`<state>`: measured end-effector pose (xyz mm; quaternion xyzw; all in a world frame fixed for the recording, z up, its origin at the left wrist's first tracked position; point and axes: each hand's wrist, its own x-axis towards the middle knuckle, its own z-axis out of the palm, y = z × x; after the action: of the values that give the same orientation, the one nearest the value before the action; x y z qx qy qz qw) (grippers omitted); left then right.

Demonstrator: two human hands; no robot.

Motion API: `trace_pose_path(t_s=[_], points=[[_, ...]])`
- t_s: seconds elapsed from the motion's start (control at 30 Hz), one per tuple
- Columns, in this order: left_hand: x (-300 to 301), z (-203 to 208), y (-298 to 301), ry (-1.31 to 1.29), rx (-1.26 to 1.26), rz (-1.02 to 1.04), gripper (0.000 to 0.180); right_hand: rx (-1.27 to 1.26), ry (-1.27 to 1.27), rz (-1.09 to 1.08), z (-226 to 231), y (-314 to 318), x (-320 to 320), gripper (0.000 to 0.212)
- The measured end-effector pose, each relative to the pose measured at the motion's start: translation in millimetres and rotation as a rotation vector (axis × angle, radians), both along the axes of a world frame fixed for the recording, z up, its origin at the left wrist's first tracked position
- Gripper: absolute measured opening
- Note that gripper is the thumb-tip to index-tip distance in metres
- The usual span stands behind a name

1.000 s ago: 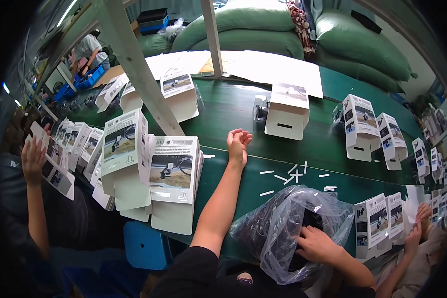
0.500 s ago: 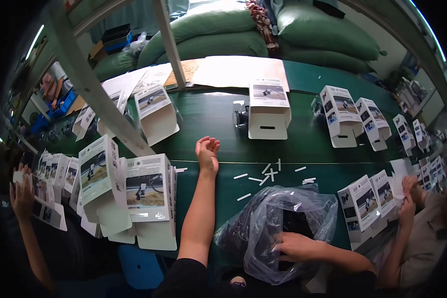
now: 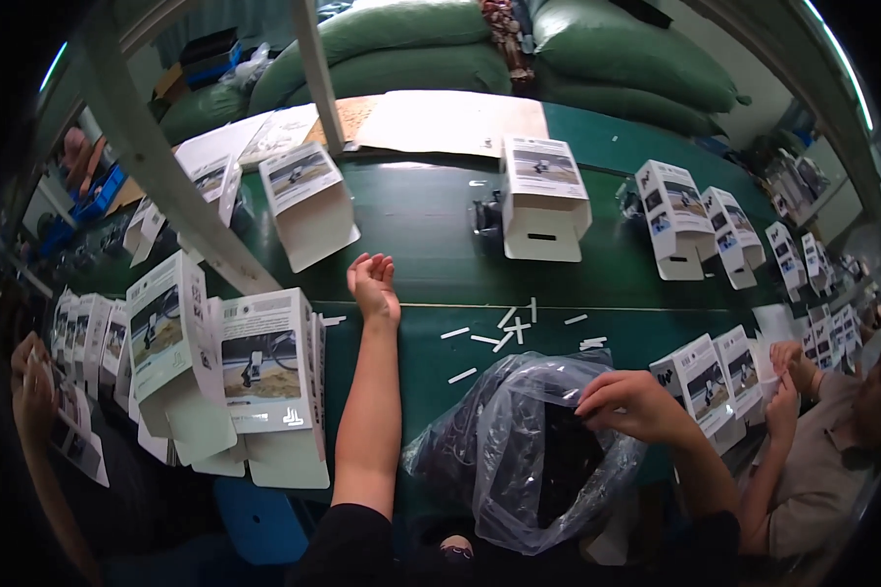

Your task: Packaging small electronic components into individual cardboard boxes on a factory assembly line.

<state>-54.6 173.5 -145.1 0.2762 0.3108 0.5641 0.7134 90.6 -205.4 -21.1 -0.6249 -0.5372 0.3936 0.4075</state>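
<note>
Plastic bag (image 3: 499, 474) sits on the table (image 3: 440, 391), mouth gaping under the right hand (image 3: 626, 403), probably for easy reach to the dark contents (image 3: 570, 460). Right fingers are bunched at its rim; I can't tell if they grip anything. Left hand (image 3: 374, 284), well apart, curls loosely, empty, beyond the bag to its left, near an open-flapped box (image 3: 308, 201), maybe just resting.
</note>
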Motion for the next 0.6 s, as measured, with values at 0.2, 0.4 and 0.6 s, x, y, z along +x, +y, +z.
trace_pose_path(t_s=[0.2,0.4,0.6], points=[[-2.2,1.6,10.7,-0.044,-0.028,0.113,0.019,0.129,0.105,-0.030,10.3,60.9,21.7,0.015],[-6.2,8.9,18.3,0.100,-0.005,0.115,0.020,0.344,-0.183,-0.070,14.9,206.6,-7.1,0.012],[-2.8,9.4,20.2,0.186,0.040,0.029,0.021,0.568,-0.446,-0.086,-30.2,347.6,-33.8,0.012]])
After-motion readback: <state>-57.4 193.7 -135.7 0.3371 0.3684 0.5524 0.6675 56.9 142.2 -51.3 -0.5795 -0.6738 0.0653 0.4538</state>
